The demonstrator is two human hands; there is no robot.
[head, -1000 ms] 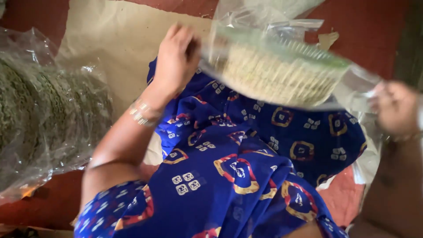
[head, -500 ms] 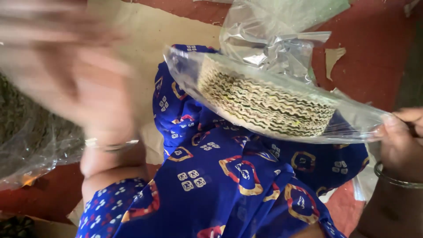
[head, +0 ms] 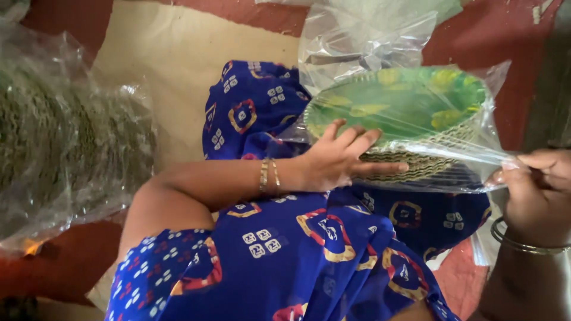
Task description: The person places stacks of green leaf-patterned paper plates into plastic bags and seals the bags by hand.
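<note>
A single head-worn camera looks steeply down from close above the person's lap, draped in blue patterned cloth (head: 309, 249), facing forward over the red floor (head: 65, 267); no second view shares the scene.

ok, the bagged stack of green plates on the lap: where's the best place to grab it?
Probably by the ribbed side of the stack of green plates, from the near-left, where the left hand already presses through the clear plastic bag. The stack is stiff and tilted; the film is loose and slippery. The right hand pinches only the bag's slack edge, which would likely slide.
</note>
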